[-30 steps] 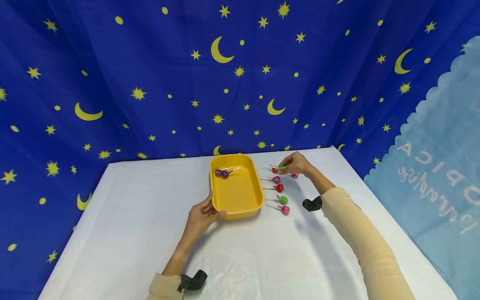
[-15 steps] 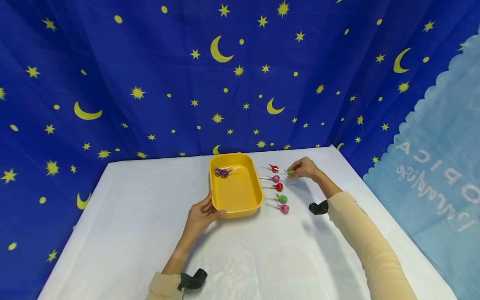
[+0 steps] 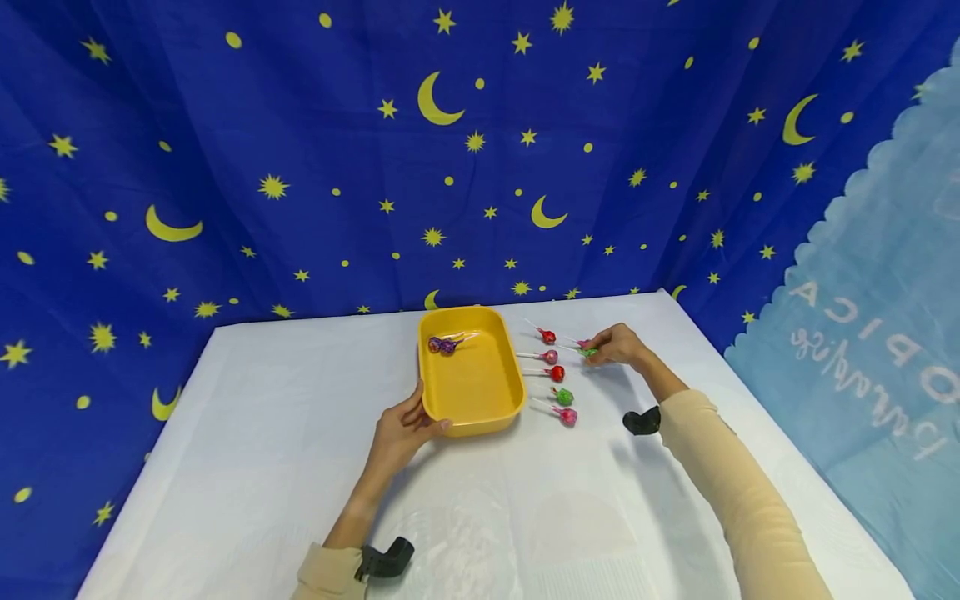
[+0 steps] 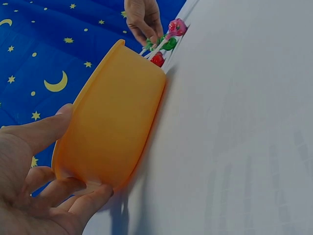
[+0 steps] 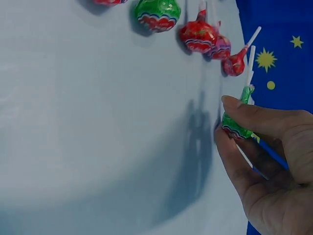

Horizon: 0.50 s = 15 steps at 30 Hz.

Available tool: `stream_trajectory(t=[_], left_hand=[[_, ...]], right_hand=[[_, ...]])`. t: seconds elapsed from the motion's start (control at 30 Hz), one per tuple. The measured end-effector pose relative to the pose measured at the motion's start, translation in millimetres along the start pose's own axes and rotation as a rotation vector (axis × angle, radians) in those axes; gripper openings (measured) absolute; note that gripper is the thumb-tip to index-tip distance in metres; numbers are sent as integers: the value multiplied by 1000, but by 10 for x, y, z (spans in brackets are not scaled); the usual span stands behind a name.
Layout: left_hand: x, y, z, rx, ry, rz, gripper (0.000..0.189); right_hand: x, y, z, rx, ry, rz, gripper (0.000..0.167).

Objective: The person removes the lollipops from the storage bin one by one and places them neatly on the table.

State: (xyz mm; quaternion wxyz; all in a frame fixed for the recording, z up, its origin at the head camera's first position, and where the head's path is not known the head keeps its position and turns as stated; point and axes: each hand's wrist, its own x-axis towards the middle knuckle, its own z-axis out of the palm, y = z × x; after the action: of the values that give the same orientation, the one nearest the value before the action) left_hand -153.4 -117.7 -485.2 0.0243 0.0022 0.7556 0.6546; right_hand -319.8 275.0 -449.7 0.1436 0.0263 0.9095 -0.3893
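My left hand [image 3: 399, 433] grips the near left corner of a yellow plastic tray [image 3: 476, 387], thumb on the rim and fingers along the outer wall. Two purple-wrapped lollipops [image 3: 447, 346] lie at the tray's far left. Right of the tray, my right hand [image 3: 617, 343] pinches a green lollipop [image 5: 237, 120] by its wrapped head between thumb and fingers, its stick pointing left in the head view. A pink lollipop [image 3: 582, 342] lies just behind that hand, partly hidden by it. Left of the hand lies a red lollipop [image 3: 547, 336].
Down the tray's right side lie a pink-purple lollipop [image 3: 551, 357], another red lollipop [image 3: 557, 373], another green lollipop [image 3: 564, 397] and a bright pink lollipop [image 3: 568, 417], sticks toward the tray. Behind the white table [image 3: 300, 400] hangs a blue star-and-moon curtain [image 3: 337, 150].
My right hand has moved right and slightly nearer with the green lollipop, away from the far red lollipop, which now shows fully. The left hand and tray stay in place.
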Motion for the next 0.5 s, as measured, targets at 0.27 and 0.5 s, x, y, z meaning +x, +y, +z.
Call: stream_trajectory(t=[0.27, 0.5], left_hand=[[5, -9, -16, 15, 0, 8, 80], [14, -22, -3, -5, 6, 6, 81]], right_hand=[[-16, 64, 14, -27, -6, 33, 31], [-26, 135, 20, -49, -7, 37, 28]])
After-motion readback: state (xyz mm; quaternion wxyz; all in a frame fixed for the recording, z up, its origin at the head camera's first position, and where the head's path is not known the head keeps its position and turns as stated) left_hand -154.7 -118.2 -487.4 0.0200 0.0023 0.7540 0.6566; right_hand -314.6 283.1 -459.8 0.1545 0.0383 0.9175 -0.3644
